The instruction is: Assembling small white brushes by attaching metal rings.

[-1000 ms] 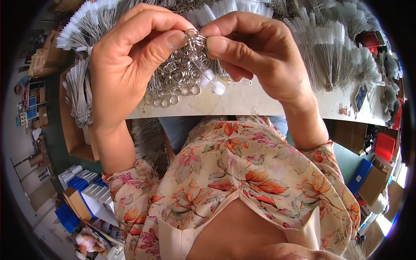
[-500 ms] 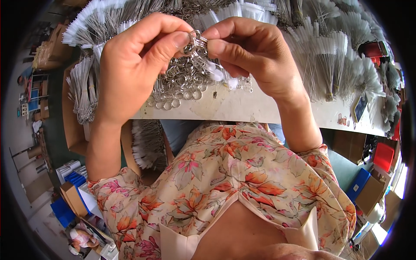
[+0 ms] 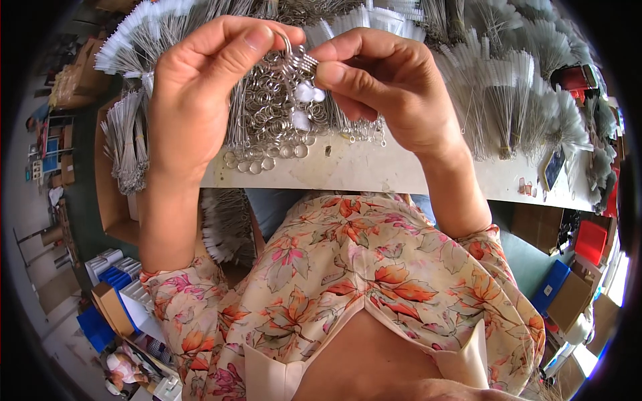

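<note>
Above bench [image 3: 401,175], brushes [image 3: 302,100] hanging vertically.

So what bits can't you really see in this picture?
- Head view: where the metal ring meets the fingertips is hidden by the left hand and right hand.
- The small white brush tips are too small to make out clearly.
- The brush bundles bend away at the rim.

I count two hands raised over my bench: left hand [image 3: 200,93] and right hand [image 3: 394,90], pinching one metal ring [image 3: 289,50] between them. Three white brush tips [image 3: 304,100] hang from it. Loose rings [image 3: 267,144] and wire brushes [image 3: 508,87] lie beyond counting.
</note>
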